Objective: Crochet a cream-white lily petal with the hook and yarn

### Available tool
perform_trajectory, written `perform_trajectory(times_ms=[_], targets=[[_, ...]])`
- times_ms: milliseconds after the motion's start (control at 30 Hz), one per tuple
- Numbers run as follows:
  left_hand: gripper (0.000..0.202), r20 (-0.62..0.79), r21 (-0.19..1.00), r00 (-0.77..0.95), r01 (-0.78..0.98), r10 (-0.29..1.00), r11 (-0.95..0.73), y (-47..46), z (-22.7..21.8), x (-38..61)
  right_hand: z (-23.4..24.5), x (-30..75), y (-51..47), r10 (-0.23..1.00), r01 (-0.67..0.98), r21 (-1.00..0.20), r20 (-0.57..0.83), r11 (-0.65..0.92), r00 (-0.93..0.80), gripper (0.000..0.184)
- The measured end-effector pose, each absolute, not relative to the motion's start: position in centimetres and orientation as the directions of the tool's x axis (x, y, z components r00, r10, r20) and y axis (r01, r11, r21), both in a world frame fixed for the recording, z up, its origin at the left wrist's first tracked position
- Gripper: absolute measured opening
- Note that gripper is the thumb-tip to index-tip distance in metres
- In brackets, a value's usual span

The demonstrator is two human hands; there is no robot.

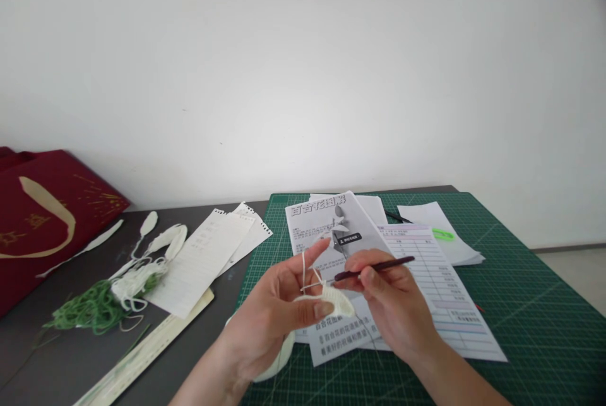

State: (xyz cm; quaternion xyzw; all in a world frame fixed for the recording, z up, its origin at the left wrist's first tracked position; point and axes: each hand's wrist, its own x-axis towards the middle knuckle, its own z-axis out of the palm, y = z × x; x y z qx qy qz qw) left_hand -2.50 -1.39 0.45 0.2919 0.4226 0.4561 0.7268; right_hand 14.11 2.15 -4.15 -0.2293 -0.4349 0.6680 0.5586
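My left hand [274, 314] pinches a small cream crocheted piece [337, 300] between thumb and fingers. A strand of white yarn [303, 267] runs up over its raised index finger. My right hand [392, 305] grips a dark crochet hook [379, 265], with the hook's tip at the top edge of the crocheted piece. Both hands hover above a printed instruction sheet [331, 223] on the green cutting mat [521, 305]. A white ball of yarn [279, 358] peeks out below my left wrist.
Green yarn [88, 311] and white yarn with crocheted petals [146, 254] lie on the dark table [61, 355] at left. Nearby are loose paper sheets [208, 254], a ruler [146, 349], a red bag [42, 216] and a table form [440, 286]. A white wall stands behind.
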Motion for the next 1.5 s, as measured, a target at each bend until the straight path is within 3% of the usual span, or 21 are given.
perform_trajectory(times_ms=[100, 200, 567, 933, 1033, 1167, 1300, 1400, 1500], targets=[[0.075, -0.352, 0.817, 0.264, -0.382, 0.898, 0.433, -1.6, 0.5, -2.5, -3.9, 14.3, 2.4, 0.922, -0.598, -0.778, 0.066, -0.193, -0.383, 0.013], [0.074, -0.359, 0.823, 0.298, -0.346, 0.884, 0.451, -1.7, 0.4, -2.7, -3.6, 14.8, 2.7, 0.911, -0.584, -0.787, 0.073, -0.197, -0.406, 0.016], [0.071, -0.332, 0.853, 0.36, -0.279, 0.872, 0.44, -1.8, -0.1, -2.7, -3.0, 16.9, 3.3, 0.854, -0.417, -0.907, 0.263, 0.06, -0.449, 0.017], [0.038, -0.342, 0.887, 0.347, -0.187, 0.874, 0.421, -1.7, -0.2, -2.6, -2.0, 18.0, 2.4, 0.746, -0.239, -0.873, 0.488, 0.425, -0.454, 0.015], [0.047, -0.35, 0.902, 0.309, -0.145, 0.884, 0.408, -1.7, -0.1, -2.4, -1.6, 18.1, 2.0, 0.713, -0.172, -0.847, 0.519, 0.503, -0.472, 0.015], [0.062, -0.345, 0.934, 0.223, -0.017, 0.912, 0.358, -1.5, -0.3, -2.3, -1.1, 17.9, 1.3, 0.588, -0.018, -0.707, 0.602, 0.707, -0.54, 0.012], [0.061, -0.276, 0.955, 0.092, 0.141, 0.957, 0.262, -1.2, -0.6, -2.1, -1.0, 17.0, 0.8, 0.322, 0.154, -0.29, 0.727, 0.945, -0.606, 0.005], [0.057, -0.212, 0.944, 0.018, 0.261, 0.977, 0.2, -1.1, -0.7, -2.0, -1.6, 16.2, 0.6, 0.199, 0.234, -0.051, 0.715, 0.971, -0.67, 0.006], [0.058, -0.143, 0.916, -0.043, 0.372, 0.989, 0.148, -1.2, -0.6, -2.0, -2.8, 15.7, 0.5, 0.118, 0.252, 0.062, 0.759, 0.966, -0.64, 0.016]])
